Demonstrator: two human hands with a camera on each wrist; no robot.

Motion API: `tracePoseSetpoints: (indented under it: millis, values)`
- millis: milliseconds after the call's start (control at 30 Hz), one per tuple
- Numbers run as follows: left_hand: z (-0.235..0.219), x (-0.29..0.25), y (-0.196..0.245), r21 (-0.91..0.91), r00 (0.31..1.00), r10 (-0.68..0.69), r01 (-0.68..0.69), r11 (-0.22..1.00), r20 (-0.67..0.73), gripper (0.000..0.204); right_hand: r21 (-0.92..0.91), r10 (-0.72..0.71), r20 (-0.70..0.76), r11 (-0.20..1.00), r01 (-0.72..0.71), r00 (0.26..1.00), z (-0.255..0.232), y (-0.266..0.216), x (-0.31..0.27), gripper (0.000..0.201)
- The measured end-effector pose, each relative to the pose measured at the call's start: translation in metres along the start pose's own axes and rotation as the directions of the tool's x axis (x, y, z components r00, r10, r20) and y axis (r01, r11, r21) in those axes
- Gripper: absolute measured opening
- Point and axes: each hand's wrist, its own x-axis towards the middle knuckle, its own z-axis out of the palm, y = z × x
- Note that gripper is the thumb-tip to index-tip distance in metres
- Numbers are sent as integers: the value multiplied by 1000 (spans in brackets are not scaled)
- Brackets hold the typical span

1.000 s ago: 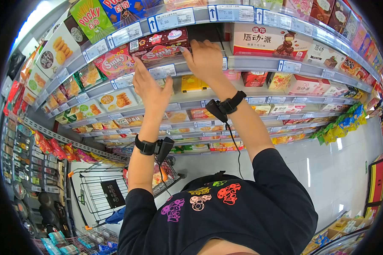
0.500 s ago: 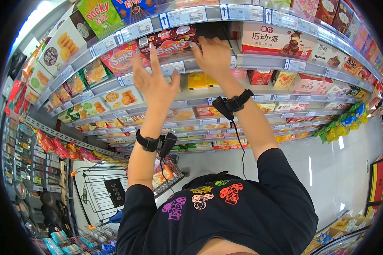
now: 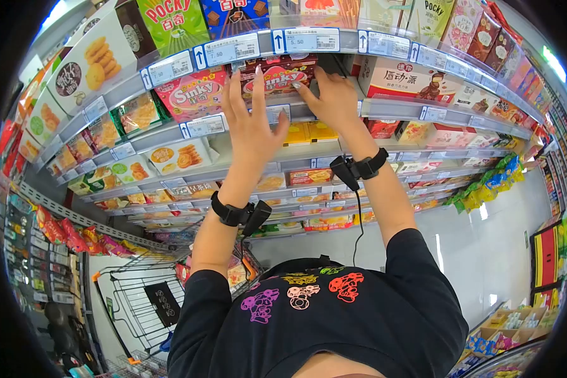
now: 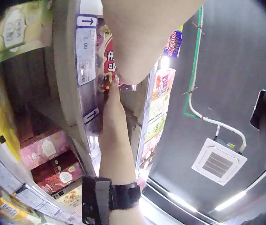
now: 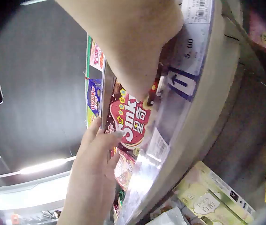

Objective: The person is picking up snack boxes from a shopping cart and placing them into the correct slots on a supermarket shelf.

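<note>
A brown Sinky snack box [image 3: 285,79] stands on the upper shelf beside a pink Sinky box [image 3: 189,94]. In front of its left part is my left hand [image 3: 252,129], fingers long and spread, fingertips near the box's top edge. The right wrist view has that hand's thumb against the printed front [image 5: 132,123]. My right hand [image 3: 334,101] grips the right end of the brown box, thumb on the front and fingers round the side. Those fingers are partly hidden in the left wrist view, where the thumb tip meets the box [image 4: 108,63].
A price-label rail [image 3: 305,41] with Pocky boxes [image 3: 173,25] above runs over the box. A white pie box [image 3: 400,79] stands to the right. Lower shelves hold biscuits [image 3: 183,157] and yellow packs [image 3: 309,132]. A shopping cart [image 3: 138,290] is behind at the left.
The left hand has moved from the seam between the pink and brown boxes onto the brown box's front, its fingers spreading. The right hand stays at the box's right end. The head view has shifted.
</note>
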Motion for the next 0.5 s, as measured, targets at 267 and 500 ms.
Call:
tracePoseSetpoints:
  millis: [267, 500]
  values:
    - [6, -11, 0, 82, 993, -64, 56, 995, 98, 76, 276, 50, 212, 955, -109, 976, 5, 22, 18, 53]
    - [6, -4, 5, 132, 993, 17, -33, 991, 119, 76, 364, 22, 401, 914, -181, 916, -11, 20, 31, 45]
